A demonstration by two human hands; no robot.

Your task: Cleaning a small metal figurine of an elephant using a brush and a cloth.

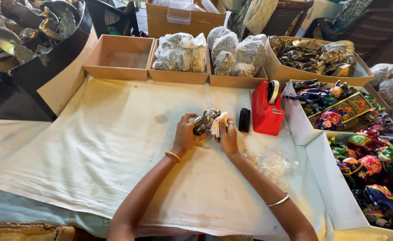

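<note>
The dark metal figurine (205,121) sits between both hands, its long axis tilted up toward the far right; the left hand (186,134) cups it from below, while the right hand (227,136) pinches a white slip (218,125) against its right flank. A red tape dispenser (267,107) stands just right of the hands.

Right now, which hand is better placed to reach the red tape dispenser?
The right hand: it is nearer the red plastic tape dispenser, while the left hand holds the dark metal figurine.
</note>
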